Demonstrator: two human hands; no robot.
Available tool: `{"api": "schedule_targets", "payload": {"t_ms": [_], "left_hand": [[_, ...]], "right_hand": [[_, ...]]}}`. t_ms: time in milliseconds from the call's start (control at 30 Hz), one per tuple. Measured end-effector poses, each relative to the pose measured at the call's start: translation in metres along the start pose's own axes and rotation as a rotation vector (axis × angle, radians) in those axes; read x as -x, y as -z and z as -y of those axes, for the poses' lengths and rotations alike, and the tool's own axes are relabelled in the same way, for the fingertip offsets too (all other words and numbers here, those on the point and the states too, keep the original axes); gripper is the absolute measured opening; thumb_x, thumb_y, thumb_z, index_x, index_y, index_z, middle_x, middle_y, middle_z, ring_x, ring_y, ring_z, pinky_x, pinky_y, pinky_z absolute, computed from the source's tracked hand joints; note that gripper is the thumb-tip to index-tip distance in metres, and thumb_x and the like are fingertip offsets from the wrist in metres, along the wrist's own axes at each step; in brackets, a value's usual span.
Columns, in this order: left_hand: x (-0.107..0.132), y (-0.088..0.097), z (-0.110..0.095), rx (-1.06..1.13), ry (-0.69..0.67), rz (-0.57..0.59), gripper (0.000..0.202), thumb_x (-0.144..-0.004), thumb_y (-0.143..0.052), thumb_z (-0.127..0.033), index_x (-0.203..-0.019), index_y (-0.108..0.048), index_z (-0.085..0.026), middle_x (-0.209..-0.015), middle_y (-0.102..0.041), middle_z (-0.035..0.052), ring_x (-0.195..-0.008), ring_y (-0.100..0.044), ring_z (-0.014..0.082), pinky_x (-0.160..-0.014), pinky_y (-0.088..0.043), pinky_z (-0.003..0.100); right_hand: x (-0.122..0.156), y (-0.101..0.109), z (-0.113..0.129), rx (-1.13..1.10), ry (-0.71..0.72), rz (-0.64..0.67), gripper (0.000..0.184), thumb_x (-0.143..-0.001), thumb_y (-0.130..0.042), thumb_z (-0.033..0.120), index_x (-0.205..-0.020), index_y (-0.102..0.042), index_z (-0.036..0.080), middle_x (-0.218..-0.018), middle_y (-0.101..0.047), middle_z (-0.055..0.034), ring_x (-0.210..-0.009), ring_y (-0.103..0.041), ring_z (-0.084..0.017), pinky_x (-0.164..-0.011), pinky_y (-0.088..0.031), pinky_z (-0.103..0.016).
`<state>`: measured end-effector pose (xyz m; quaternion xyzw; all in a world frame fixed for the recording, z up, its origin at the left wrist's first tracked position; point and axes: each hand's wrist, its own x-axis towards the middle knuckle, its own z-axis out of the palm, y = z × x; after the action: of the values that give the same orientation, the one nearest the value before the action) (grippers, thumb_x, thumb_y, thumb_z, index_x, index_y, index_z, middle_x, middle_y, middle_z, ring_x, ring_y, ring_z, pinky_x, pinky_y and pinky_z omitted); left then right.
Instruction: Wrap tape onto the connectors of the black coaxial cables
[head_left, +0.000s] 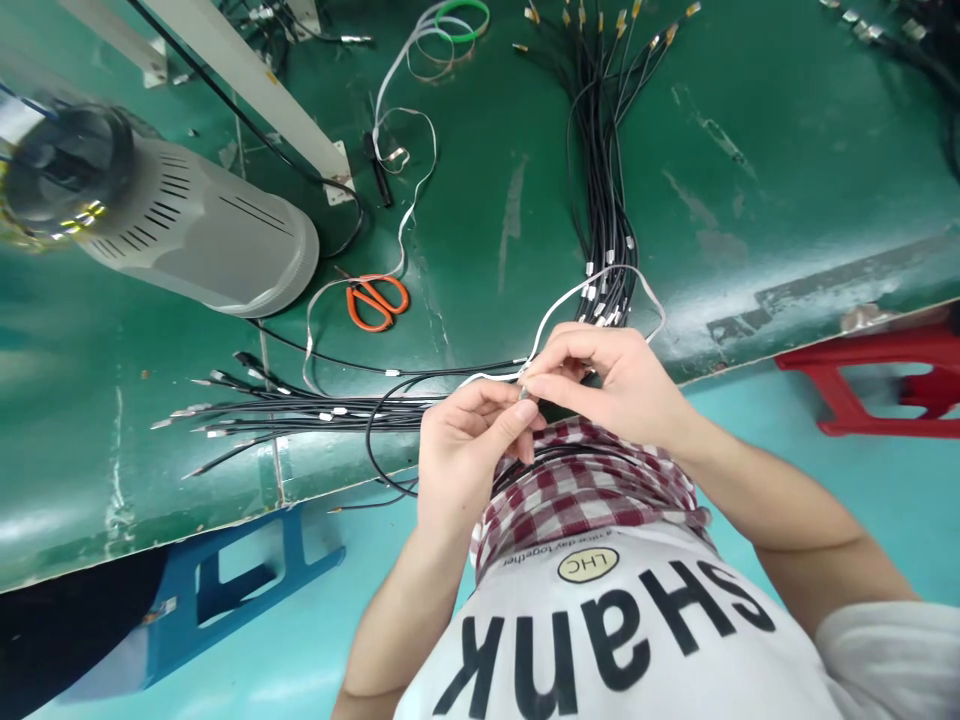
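My left hand (476, 435) and my right hand (604, 375) meet at the table's front edge, both closed in a pinch. Between their fingertips is a small greyish piece (523, 393), too small to name. A thin white strip (555, 305) enters the right fingertips and loops out over that hand. Black cables (367, 412) with white tags run leftward from beside my left hand. Beyond my right hand lies another bundle of black cables (600, 170), white-tagged at the near end, with yellowish tips at the far end.
Orange-handled scissors (377, 302) lie left of centre, the strip crossing them. Behind are a black pen-like tool (380, 170) and a green ring (463, 20). A grey cylindrical device (202, 220) stands left by a white post (262, 85). Blue (247, 580) and red stools (870, 380) flank me.
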<state>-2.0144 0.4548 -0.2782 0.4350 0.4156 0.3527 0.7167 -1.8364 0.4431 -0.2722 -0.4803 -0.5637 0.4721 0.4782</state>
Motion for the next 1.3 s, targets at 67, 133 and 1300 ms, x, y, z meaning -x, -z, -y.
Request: {"api": "schedule_targets", "payload": {"t_ms": [67, 133, 1300], "left_hand": [[-0.004, 0.005, -0.002, 0.092, 0.092, 0.099, 0.007, -0.084, -0.072, -0.019, -0.081, -0.069, -0.015, -0.069, -0.07, 0.0028, -0.045, -0.058, 0.0099, -0.042, -0.043, 0.02], [-0.008, 0.009, -0.002, 0.166, 0.182, 0.202, 0.008, -0.086, -0.07, -0.022, -0.083, -0.07, -0.014, -0.069, -0.07, 0.0035, -0.045, -0.059, 0.0103, -0.042, -0.042, 0.019], [0.003, -0.004, -0.009, 0.026, 0.113, 0.11, 0.026, -0.093, -0.058, -0.037, -0.094, -0.069, -0.013, -0.079, -0.073, 0.0096, -0.056, -0.064, 0.0177, -0.053, -0.047, 0.029]], "right_hand": [[-0.001, 0.002, 0.0, -0.042, -0.018, 0.045, 0.012, -0.089, -0.067, 0.022, -0.083, -0.071, 0.013, -0.079, -0.062, -0.0016, -0.067, -0.055, -0.01, -0.059, -0.042, -0.023], [-0.002, 0.005, -0.002, -0.1, -0.036, 0.085, 0.012, -0.089, -0.068, 0.024, -0.085, -0.071, 0.012, -0.082, -0.063, -0.0023, -0.068, -0.058, -0.01, -0.061, -0.045, -0.023], [-0.001, 0.015, -0.008, -0.142, 0.047, 0.129, 0.015, -0.091, -0.067, 0.024, -0.098, -0.075, 0.015, -0.087, -0.062, -0.0038, -0.081, -0.06, -0.014, -0.073, -0.049, -0.027]]}}
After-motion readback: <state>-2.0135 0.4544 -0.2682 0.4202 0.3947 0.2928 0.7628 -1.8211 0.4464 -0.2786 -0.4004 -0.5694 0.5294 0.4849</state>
